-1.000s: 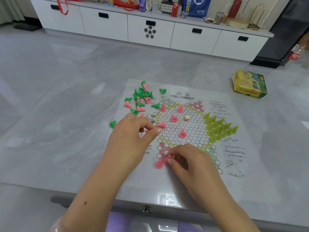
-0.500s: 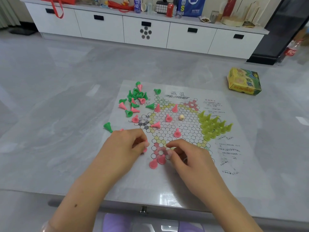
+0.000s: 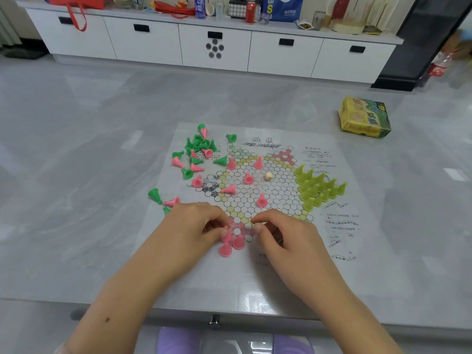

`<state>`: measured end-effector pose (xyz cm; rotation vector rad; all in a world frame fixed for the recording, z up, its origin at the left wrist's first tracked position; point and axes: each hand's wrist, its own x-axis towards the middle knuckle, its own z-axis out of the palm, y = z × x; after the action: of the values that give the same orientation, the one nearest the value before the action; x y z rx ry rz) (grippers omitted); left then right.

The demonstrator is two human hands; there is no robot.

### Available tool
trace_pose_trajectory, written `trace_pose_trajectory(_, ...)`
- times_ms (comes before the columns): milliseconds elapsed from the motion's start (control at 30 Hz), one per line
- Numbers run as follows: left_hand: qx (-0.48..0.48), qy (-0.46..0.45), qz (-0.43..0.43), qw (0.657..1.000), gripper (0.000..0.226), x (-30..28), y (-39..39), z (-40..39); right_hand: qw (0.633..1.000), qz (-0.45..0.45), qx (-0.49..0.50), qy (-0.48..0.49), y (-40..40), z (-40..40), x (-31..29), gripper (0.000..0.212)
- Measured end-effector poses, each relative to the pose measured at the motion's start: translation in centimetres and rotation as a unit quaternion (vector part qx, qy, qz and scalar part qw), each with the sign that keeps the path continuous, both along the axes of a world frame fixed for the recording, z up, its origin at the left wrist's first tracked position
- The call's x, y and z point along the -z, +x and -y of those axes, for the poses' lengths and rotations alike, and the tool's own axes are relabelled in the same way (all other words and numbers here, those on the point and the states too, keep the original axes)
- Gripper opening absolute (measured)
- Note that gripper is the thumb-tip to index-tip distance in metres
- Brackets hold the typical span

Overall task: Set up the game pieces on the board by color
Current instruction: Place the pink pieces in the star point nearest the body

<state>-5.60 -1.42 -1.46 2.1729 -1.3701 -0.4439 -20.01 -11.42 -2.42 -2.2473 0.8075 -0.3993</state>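
Note:
A paper Chinese-checkers board lies on the grey table. Yellow-green pieces fill its right corner. Several pink pieces stand scattered on the middle cells. Mixed green and pink pieces lie in a heap at the board's upper left. My left hand pinches a pink piece at the near pink corner, beside two pink pieces standing there. My right hand hovers just right of that corner, fingers curled; I cannot tell what it holds.
A small cream die sits on the board's middle. A yellow-green game box lies at the far right of the table. A green piece and a pink piece lie off the board's left edge. White cabinets stand behind.
My left hand has moved down from the board's left side to the near pink corner with a pink piece. My right hand has stayed by that corner.

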Motion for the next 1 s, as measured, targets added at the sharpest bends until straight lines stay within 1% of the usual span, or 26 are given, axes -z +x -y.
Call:
trace_pose_trajectory(100,0.022,0.007,0.009,1.000,0.012,-0.1,0.0,-0.1,1.000,-0.001,0.001,0.003,0.0,-0.1,-0.1,0.015)
trace_pose_trajectory(333,0.037,0.002,0.018,0.999,0.011,0.1,0.1,-0.1,1.000,0.000,-0.002,0.000,0.1,-0.2,-0.1,0.015)
trace_pose_trajectory(533,0.035,-0.005,0.014,0.999,0.011,0.3,0.1,-0.1,1.000,-0.003,-0.001,-0.006,0.1,-0.2,-0.3,0.016)
trace_pose_trajectory(633,0.026,-0.010,0.005,1.000,0.020,0.4,0.2,-0.3,1.000,-0.004,-0.002,-0.007,0.1,-0.2,-0.4,0.016)
trace_pose_trajectory(733,-0.013,-0.015,0.023,1.000,0.031,0.3,1.0,-1.1,1.000,-0.005,-0.002,-0.010,0.1,-0.2,-0.3,0.016)
trace_pose_trajectory(800,-0.080,-0.050,0.060,0.994,0.031,0.1,1.6,-1.5,1.000,-0.005,-0.001,-0.010,0.1,-0.2,-0.2,0.017)
trace_pose_trajectory(867,-0.169,-0.069,0.084,0.980,0.032,0.0,2.3,-1.7,1.000,-0.002,0.001,-0.014,0.1,-0.2,-0.1,0.016)
trace_pose_trajectory(933,-0.212,-0.025,0.089,0.973,0.036,0.3,2.8,-1.9,0.999,0.007,0.008,-0.031,0.2,-0.2,0.0,0.015)
trace_pose_trajectory(1000,-0.198,0.019,0.082,0.977,0.036,0.9,2.9,-1.9,0.998,0.012,0.023,-0.065,0.3,0.0,0.4,0.015)
